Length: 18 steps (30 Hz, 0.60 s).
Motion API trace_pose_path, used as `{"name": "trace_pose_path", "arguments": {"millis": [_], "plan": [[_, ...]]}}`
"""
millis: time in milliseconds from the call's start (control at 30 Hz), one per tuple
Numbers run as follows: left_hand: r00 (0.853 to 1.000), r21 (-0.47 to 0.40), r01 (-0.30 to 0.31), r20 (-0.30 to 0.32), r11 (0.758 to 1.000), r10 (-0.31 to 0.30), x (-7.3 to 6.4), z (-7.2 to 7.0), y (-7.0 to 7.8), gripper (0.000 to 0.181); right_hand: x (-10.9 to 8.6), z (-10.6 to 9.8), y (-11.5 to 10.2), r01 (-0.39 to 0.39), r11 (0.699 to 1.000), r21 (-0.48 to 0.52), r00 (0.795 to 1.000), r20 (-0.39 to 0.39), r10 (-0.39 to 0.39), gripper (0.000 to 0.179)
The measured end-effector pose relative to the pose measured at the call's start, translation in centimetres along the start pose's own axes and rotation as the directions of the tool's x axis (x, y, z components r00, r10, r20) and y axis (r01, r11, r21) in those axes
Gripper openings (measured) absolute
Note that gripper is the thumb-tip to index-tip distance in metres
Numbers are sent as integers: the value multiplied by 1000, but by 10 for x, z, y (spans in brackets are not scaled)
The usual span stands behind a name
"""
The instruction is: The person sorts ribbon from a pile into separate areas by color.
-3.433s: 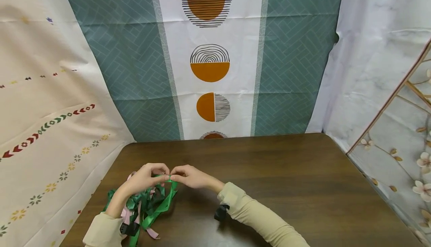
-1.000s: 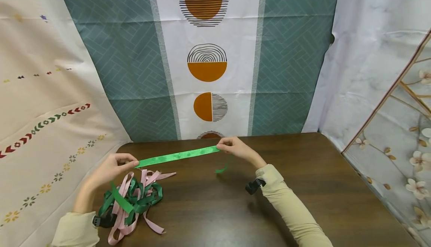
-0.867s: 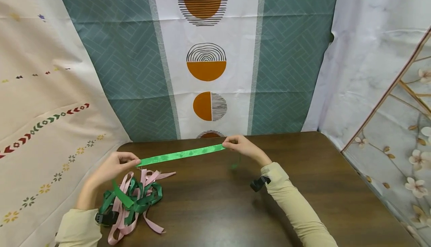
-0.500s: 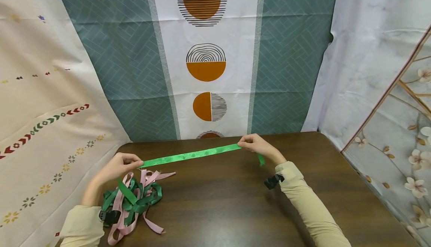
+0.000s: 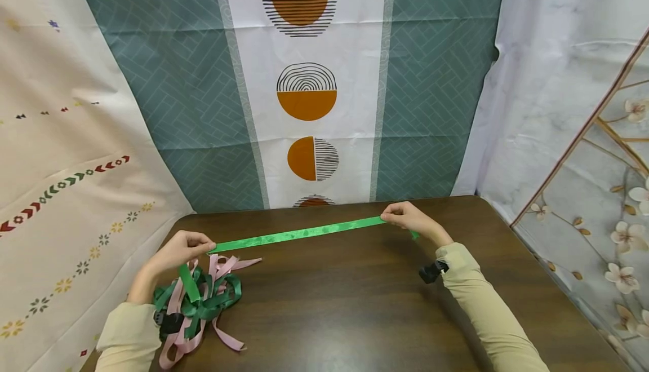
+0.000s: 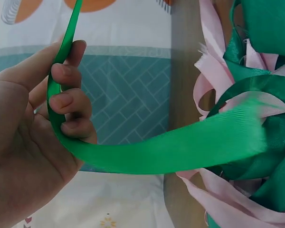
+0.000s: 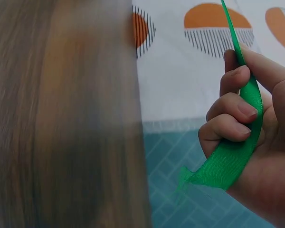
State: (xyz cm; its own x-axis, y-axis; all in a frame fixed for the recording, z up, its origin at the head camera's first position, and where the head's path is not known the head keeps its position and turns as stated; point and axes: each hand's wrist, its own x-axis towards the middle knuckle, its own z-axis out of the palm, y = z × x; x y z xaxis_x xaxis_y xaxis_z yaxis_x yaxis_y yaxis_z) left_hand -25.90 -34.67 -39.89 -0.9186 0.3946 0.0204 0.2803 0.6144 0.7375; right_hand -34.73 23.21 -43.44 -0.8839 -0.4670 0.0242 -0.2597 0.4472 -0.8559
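A bright green ribbon [image 5: 299, 234] is stretched in the air between both hands, rising a little toward the right in the head view. My left hand [image 5: 183, 248] pinches it between thumb and fingers, and a loose tail [image 6: 171, 149] hangs from that palm over the pile. The right hand [image 5: 413, 221] pinches the other side; its short frayed end [image 7: 216, 171] hangs below the curled fingers. Under the left hand lies a tangled heap of dark green ribbons [image 5: 215, 302] and pink ribbons [image 5: 228, 338], partly hidden by the left wrist and the hanging tail.
The brown wooden table [image 5: 324, 304] runs up to a patterned cloth backdrop [image 5: 309, 152]. A cream cloth [image 5: 61, 220] borders the left side, and a floral white cloth [image 5: 583, 203] the right. A black wrist camera [image 5: 432, 271] sits on the right sleeve.
From pinching green ribbon close together over the pile, the hands have moved apart. The right hand has slid far to the right, lengthening the taut stretch and shortening its hanging end.
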Motion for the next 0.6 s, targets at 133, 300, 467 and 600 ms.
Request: {"name": "trace_pose_path", "arguments": {"millis": [133,300,467,600], "plan": [[1000,-3,-2,17,1000,2,5,1,-5,27,-7,-10,9,-25,999,-23,1000,-3,25,26],[1000,16,2,26,1000,-2,11,3,-6,26,-16,-24,23,-40,999,-26,999,-15,39,27],[999,67,-3,38,998,1,16,6,-9,21,-26,-38,39,-51,999,16,998,-37,52,30],[998,85,-28,56,996,23,21,9,-9,20,-34,-48,50,-73,997,22,994,-80,75,31]]}}
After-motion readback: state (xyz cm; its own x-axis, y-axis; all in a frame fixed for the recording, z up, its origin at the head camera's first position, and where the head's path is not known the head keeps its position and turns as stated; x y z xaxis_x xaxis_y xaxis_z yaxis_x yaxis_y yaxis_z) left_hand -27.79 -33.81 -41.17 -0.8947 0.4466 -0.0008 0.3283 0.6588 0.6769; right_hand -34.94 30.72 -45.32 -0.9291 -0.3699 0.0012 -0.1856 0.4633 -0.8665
